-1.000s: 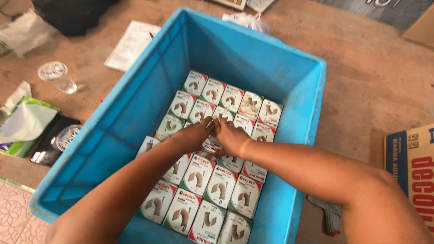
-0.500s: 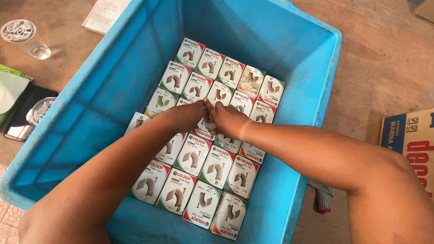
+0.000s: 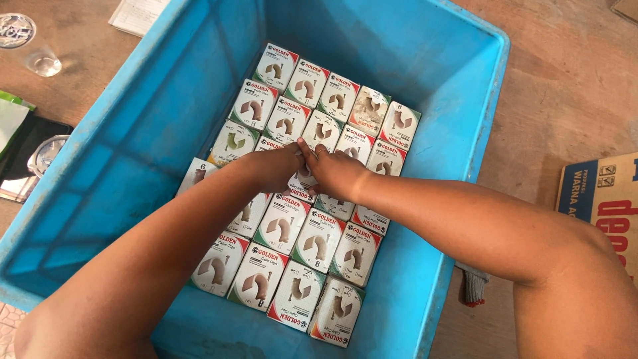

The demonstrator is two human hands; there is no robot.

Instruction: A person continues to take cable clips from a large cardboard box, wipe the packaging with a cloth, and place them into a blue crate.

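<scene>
Well out past the left hand's [image 3: 276,169] fingers, on the wooden floor [image 3: 565,100] beyond the blue crate's [image 3: 119,166] wall, lie a clear round lid [image 3: 14,30], a small glass [image 3: 44,63] and a dark tray with a green packet [image 3: 13,119]; none of them is near the work. The left hand is down in the crate with its fingers curled narrow, tips pressed on a small white carton [image 3: 302,179] in the middle of the packed rows of cartons [image 3: 312,246]. Its fingertips meet those of the right hand [image 3: 339,173], whose fingers are likewise bent close on the same carton; how firmly either hand clasps it I cannot tell, since the knuckles hide the grip. The carton sits directly under the fingertips, wedged between neighbours on every side. That tightness looks like the likely trouble: pushed askew, a corner could catch on the next carton and crush or buckle, or the row nearest the wrists could be nudged out of line by the forearms lying across it. Beyond the right hand's fingers the rows run up to the crate's far-right wall, leaving no spare room there. Outside it sit a printed cardboard box [image 3: 601,193] and a grey glove [image 3: 473,286] on the floor.
</scene>
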